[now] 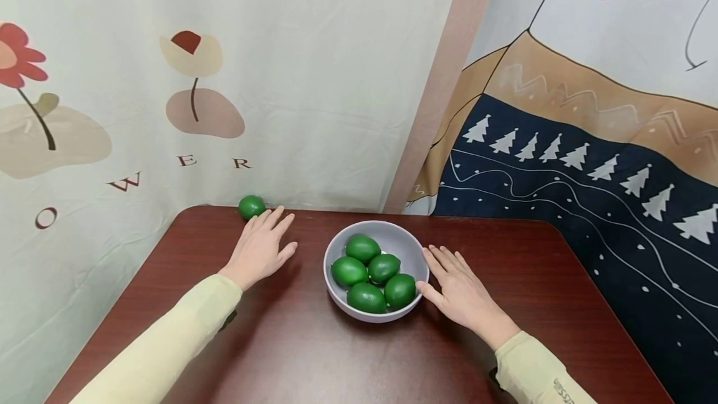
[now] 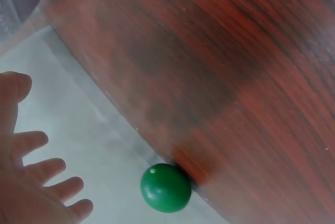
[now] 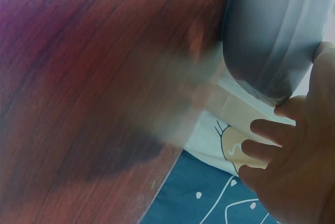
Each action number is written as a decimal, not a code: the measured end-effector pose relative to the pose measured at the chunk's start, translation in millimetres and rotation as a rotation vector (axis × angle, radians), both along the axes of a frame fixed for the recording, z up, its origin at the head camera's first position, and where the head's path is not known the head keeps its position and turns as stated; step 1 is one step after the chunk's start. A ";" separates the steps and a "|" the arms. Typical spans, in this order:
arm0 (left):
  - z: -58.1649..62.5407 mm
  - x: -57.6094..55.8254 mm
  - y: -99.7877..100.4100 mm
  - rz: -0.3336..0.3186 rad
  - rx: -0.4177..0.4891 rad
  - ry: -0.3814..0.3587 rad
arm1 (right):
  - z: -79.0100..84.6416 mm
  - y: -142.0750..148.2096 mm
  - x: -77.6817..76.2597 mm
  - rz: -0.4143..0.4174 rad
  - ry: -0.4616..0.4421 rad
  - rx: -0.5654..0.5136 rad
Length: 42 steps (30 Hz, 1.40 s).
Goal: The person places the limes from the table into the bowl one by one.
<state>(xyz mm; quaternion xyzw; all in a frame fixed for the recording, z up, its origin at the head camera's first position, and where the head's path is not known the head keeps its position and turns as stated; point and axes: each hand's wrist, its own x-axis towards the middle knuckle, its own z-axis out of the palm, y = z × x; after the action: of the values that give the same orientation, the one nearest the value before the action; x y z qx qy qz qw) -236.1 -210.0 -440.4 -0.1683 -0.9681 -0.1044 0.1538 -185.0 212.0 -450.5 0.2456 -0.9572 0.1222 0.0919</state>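
Observation:
A grey bowl (image 1: 374,227) stands mid-table with several green limes (image 1: 366,298) inside. One more lime (image 1: 252,206) lies by itself at the table's back edge, left of the bowl; the left wrist view shows this lone lime (image 2: 166,188) beyond the fingertips. My left hand (image 1: 260,248) hovers just in front of it, fingers extended and spread, holding nothing. At the bowl's right side is my right hand (image 1: 462,288), its fingers stretched out. In the right wrist view the thumb and forefinger of the right hand (image 3: 298,145) appear to touch the bowl's outer wall (image 3: 277,30).
The dark red wooden table (image 1: 314,366) ends at a pale curtain (image 1: 314,111) printed with flowers and letters. A navy cloth with white trees (image 1: 561,186) hangs behind its right side. Long pale sleeves (image 1: 168,335) cover both forearms.

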 end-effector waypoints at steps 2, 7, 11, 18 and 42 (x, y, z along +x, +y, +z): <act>-1.0 -1.6 -3.0 0.012 -0.007 -0.010 | 0.3 0.2 -0.1 -0.003 -0.006 0.000; -3.3 -5.6 -10.9 0.041 -0.016 -0.028 | 1.2 0.5 -0.7 -0.012 -0.024 0.004; -5.5 -8.7 -17.3 0.065 -0.020 -0.051 | 1.5 0.7 -0.8 -0.014 -0.024 0.001; -6.2 -11.9 -25.2 0.099 -0.007 -0.094 | 1.0 1.3 -1.1 -0.016 -0.022 0.000; -8.5 -27.1 -43.6 0.185 0.038 -0.160 | -0.8 1.0 -0.3 -0.021 -0.030 -0.004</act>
<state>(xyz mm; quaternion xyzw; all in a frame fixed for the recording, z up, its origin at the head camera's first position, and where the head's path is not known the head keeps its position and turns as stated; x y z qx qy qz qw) -263.2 -253.6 -448.9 -0.0662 -0.9865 -0.1213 0.0880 -185.3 213.0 -451.3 0.2337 -0.9607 0.1269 0.0792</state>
